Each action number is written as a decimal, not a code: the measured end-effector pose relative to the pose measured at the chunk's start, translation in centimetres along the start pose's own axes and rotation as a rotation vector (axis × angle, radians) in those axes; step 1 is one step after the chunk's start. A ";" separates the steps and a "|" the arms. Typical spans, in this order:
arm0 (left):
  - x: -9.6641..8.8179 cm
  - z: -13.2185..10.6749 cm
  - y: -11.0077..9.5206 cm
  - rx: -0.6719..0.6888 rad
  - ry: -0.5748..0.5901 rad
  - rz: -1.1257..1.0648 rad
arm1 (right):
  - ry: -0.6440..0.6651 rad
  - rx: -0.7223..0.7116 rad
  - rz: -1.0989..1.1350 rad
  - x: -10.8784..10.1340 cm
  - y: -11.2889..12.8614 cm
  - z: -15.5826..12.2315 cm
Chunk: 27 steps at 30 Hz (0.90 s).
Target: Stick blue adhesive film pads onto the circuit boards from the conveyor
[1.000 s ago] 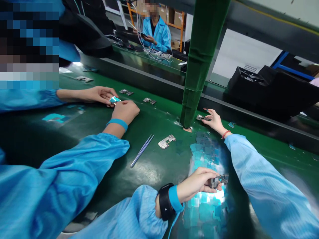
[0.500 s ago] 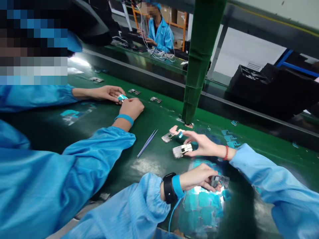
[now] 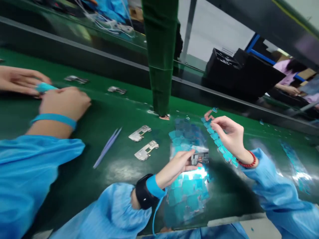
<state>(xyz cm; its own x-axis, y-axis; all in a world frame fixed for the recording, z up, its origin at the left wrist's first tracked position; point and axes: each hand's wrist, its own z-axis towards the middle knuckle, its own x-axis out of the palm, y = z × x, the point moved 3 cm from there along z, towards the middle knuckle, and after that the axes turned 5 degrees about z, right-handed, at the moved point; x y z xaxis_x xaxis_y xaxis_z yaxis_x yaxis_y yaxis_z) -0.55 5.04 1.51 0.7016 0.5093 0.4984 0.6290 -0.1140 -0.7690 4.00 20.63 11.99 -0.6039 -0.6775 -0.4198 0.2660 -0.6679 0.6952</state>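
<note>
My left hand (image 3: pixel 178 164) sits just below the middle of the frame, thumb and forefinger clamped on the left edge of a small grey metal part (image 3: pixel 200 158). The part sticks out to the right of my fingertips and is held just above a shiny sheet of teal stickers (image 3: pixel 187 191) lying on the green belt (image 3: pixel 129 109). A black wrist strap (image 3: pixel 142 196) wraps that wrist at the cuff of my blue sleeve. My right hand (image 3: pixel 230 134) is up and to the right of the part, near it but apart from it. Its thumb and forefinger are drawn together on the upper end of a strip of teal stickers (image 3: pixel 225 154), and the rest of the strip runs down and to the right beneath my palm toward my wrist. Left of the part, two flat metal brackets (image 3: pixel 146 150) lie side by side on the belt, with thin tweezers (image 3: pixel 107 147) further left. A green post (image 3: pixel 160 56) stands on the belt above centre. At the left edge, a co-worker's hands (image 3: pixel 65 103) are close together around something teal.
</note>
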 end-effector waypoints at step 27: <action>-0.5 0.0 -0.6 -0.071 -0.257 -0.037 | 0.378 0.189 -0.420 -7.2 -14.4 -4.1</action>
<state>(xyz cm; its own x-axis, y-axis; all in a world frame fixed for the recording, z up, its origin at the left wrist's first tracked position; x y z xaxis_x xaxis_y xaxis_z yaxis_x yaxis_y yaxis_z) -1.25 4.90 1.71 0.5754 0.7130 0.4008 0.6808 -0.1460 -0.7178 7.63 33.86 2.64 -0.3102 -0.4534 -0.8356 -0.0973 -0.8592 0.5023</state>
